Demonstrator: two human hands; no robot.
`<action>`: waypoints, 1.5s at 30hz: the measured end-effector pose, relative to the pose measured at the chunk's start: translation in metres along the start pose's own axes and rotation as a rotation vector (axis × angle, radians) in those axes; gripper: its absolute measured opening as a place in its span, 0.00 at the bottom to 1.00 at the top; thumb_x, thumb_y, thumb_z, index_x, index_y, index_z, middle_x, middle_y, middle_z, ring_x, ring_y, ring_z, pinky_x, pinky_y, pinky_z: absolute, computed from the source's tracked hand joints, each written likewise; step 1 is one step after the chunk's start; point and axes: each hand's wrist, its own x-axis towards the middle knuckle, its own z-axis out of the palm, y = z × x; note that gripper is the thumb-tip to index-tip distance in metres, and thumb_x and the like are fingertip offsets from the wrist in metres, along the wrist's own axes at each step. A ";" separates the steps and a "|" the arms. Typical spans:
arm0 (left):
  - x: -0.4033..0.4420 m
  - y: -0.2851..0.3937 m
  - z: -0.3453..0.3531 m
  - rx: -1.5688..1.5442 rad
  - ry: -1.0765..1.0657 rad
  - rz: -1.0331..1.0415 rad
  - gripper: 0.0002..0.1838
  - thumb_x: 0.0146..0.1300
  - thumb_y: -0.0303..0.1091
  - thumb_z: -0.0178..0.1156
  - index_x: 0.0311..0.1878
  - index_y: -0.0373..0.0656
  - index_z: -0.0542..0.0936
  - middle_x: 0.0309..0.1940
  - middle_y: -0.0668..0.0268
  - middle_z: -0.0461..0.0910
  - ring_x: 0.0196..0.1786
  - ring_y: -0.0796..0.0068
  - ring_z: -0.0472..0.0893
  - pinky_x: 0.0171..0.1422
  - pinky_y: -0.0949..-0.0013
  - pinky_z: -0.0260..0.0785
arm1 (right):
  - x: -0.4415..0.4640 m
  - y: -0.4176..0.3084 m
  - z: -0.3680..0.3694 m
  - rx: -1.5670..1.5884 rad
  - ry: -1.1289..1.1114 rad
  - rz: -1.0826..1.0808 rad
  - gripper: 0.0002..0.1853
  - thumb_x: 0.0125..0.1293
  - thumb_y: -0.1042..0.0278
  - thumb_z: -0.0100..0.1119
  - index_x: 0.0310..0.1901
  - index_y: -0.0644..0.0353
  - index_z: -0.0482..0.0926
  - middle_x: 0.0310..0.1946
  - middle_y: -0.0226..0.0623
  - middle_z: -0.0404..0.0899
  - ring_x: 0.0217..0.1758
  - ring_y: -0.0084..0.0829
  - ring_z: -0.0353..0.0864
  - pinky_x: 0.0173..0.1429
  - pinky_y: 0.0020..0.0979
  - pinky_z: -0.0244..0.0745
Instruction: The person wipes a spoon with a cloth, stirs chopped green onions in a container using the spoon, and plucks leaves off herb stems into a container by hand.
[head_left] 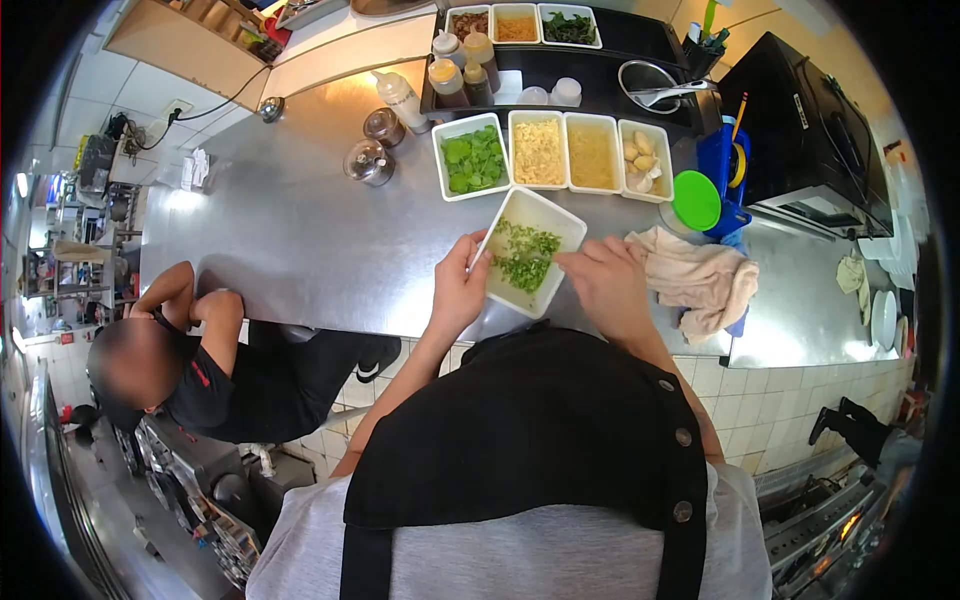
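My left hand (461,287) grips the left edge of a white square container (567,225) with chopped green herbs (526,256) inside. At its right edge, my right hand (603,279) has its fingers bent and pinched together; whatever they may hold is too small to name. The container is tilted above the front part of the steel counter (290,215). Just beyond it stand white containers of green leaves (472,160), minced pale food (538,152), a yellowish paste (592,153) and peeled cloves (640,160).
A beige cloth (697,278) lies right of my right hand, near a green lid (696,200). Squeeze bottles (449,82) and a strainer (650,85) sit behind. Two glass jars (370,162) stand left. A person in black (270,385) leans at the counter's left.
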 end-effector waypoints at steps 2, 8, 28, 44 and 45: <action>0.000 0.004 -0.001 -0.004 0.005 0.020 0.11 0.69 0.25 0.55 0.31 0.35 0.65 0.54 0.48 0.82 0.43 0.66 0.81 0.49 0.65 0.72 | 0.001 -0.004 -0.002 -0.042 -0.010 -0.008 0.07 0.58 0.67 0.63 0.38 0.46 0.87 0.28 0.23 0.74 0.40 0.30 0.74 0.47 0.37 0.62; -0.005 0.028 -0.002 -0.024 0.047 0.071 0.12 0.68 0.23 0.55 0.29 0.36 0.64 0.50 0.46 0.82 0.49 0.64 0.82 0.49 0.64 0.72 | 0.006 -0.021 -0.022 0.006 -0.026 -0.019 0.08 0.58 0.68 0.62 0.39 0.48 0.86 0.28 0.25 0.76 0.39 0.30 0.75 0.48 0.38 0.62; -0.009 0.051 -0.001 0.003 0.120 0.140 0.11 0.68 0.22 0.55 0.30 0.37 0.65 0.54 0.41 0.79 0.56 0.57 0.82 0.53 0.63 0.72 | 0.010 -0.023 -0.053 0.049 0.138 0.090 0.08 0.59 0.75 0.63 0.39 0.57 0.86 0.25 0.36 0.76 0.32 0.39 0.75 0.38 0.38 0.64; -0.011 0.045 0.004 0.031 0.175 0.116 0.12 0.70 0.26 0.55 0.30 0.36 0.66 0.56 0.41 0.78 0.44 0.58 0.83 0.46 0.61 0.72 | 0.003 -0.018 -0.053 0.088 0.076 0.122 0.04 0.59 0.74 0.63 0.36 0.56 0.84 0.26 0.35 0.79 0.34 0.41 0.78 0.41 0.40 0.67; -0.011 0.042 0.005 0.044 0.171 0.144 0.12 0.70 0.26 0.55 0.30 0.36 0.66 0.56 0.41 0.78 0.43 0.58 0.82 0.45 0.61 0.72 | 0.005 -0.018 -0.054 0.086 0.062 0.128 0.04 0.59 0.74 0.62 0.36 0.57 0.84 0.26 0.36 0.80 0.34 0.43 0.79 0.41 0.40 0.68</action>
